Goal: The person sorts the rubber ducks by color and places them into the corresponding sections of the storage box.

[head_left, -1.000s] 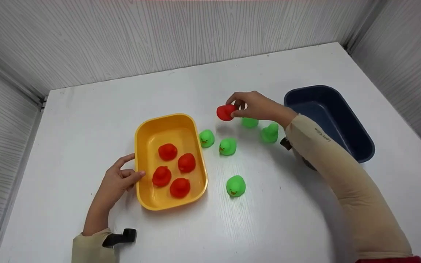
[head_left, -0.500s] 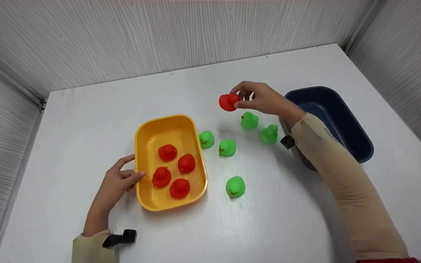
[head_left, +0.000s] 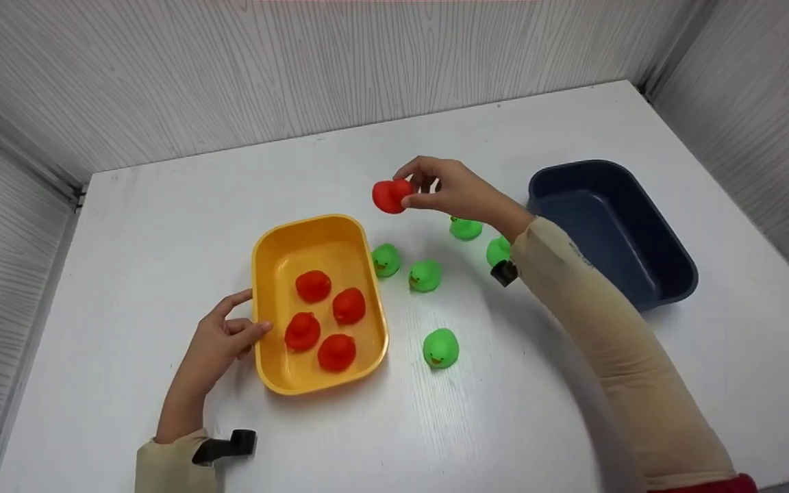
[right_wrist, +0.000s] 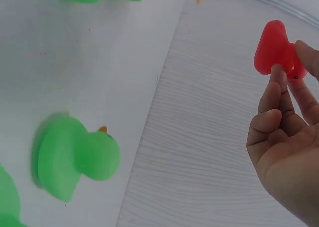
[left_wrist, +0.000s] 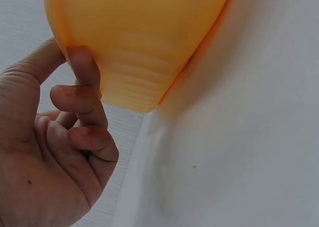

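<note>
My right hand point(head_left: 453, 188) pinches a red rubber duck point(head_left: 389, 197) between thumb and fingers, held up over the table behind the green ducks. In the right wrist view the red duck point(right_wrist: 273, 50) shows at the fingertips. With thumb and fingers, my left hand point(head_left: 223, 335) grips the left rim of a yellow bin point(head_left: 292, 376). Several red ducks point(head_left: 337, 352) lie inside that bin. The left wrist view shows the yellow bin point(left_wrist: 139, 32) from its outer side, the fingers curled at its rim.
Several green rubber ducks point(head_left: 441, 348) stand on the white table point(head_left: 504, 424) right of the yellow bin, one close against its wall. My right sleeve partly covers another green duck point(head_left: 497, 252). A dark blue bin point(head_left: 614, 226) stands at the right, and panelled walls point(head_left: 367, 61) enclose the table.
The right hand first rose with the red duck, then moved left with it toward the yellow bin. The left hand and yellow bin have stayed in place.
</note>
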Action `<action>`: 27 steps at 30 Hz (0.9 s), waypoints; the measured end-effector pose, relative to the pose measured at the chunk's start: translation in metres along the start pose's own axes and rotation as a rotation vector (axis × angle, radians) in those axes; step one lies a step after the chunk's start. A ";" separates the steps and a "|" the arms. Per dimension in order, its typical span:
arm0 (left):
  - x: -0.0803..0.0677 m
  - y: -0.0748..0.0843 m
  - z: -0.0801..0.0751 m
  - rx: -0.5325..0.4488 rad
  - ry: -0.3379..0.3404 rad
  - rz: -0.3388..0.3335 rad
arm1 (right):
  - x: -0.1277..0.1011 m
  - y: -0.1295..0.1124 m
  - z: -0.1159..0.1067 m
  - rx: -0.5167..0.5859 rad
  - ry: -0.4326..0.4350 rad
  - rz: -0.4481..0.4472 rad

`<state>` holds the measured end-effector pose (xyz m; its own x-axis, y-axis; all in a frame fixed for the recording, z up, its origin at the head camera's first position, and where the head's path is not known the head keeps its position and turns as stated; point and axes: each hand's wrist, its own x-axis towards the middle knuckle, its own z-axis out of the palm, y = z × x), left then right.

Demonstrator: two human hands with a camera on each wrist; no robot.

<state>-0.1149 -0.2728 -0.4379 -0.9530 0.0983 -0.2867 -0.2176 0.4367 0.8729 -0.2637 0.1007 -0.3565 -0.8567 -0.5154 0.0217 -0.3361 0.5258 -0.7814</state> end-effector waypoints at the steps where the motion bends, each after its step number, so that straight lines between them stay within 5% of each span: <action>1: 0.000 0.000 0.000 0.002 0.001 -0.002 | 0.002 -0.001 0.004 0.003 -0.008 -0.002; 14: 0.000 0.000 0.000 0.010 0.002 -0.002 | 0.016 -0.010 0.049 0.057 -0.078 0.037; 27: 0.001 0.000 0.000 -0.014 0.003 0.009 | 0.025 -0.022 0.077 -0.072 -0.113 0.007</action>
<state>-0.1157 -0.2724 -0.4377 -0.9555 0.0998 -0.2774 -0.2117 0.4228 0.8811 -0.2473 0.0239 -0.3867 -0.8111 -0.5822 -0.0567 -0.3613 0.5749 -0.7341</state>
